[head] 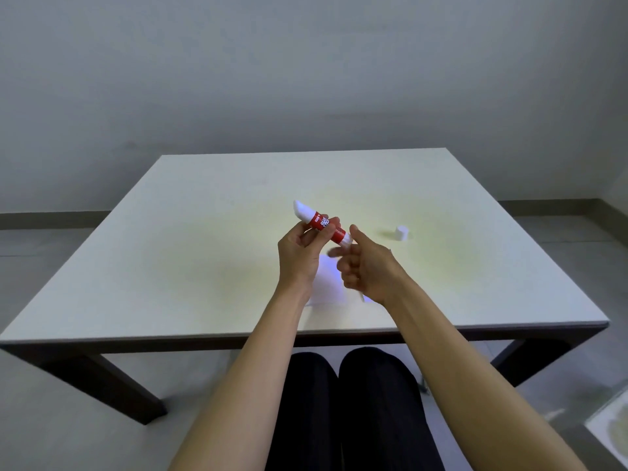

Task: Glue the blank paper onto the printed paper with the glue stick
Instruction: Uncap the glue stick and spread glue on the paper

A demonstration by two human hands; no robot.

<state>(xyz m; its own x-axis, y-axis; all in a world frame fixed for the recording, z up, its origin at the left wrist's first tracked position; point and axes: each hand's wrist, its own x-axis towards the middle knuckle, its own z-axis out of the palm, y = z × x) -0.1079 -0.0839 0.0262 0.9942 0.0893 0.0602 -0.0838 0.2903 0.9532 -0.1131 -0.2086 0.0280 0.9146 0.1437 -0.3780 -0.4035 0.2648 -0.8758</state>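
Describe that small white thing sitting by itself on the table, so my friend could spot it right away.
Start at the pale table in front of the seated person. To the right of the right hand, standing alone on the bare tabletop, is a small white cap. Unlike the red-and-white glue stick held up in the left hand, or the flat paper under the hands, it is stubby, plain and untouched.

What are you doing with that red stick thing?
A person sits at a table and holds a red glue stick in the air. The left hand grips its middle, and the right hand pinches its bottom end, maybe to twist the glue out. Its white cap is already off and stands on the table to the right. A white paper lies under the hands, with no glue on it that I can see.
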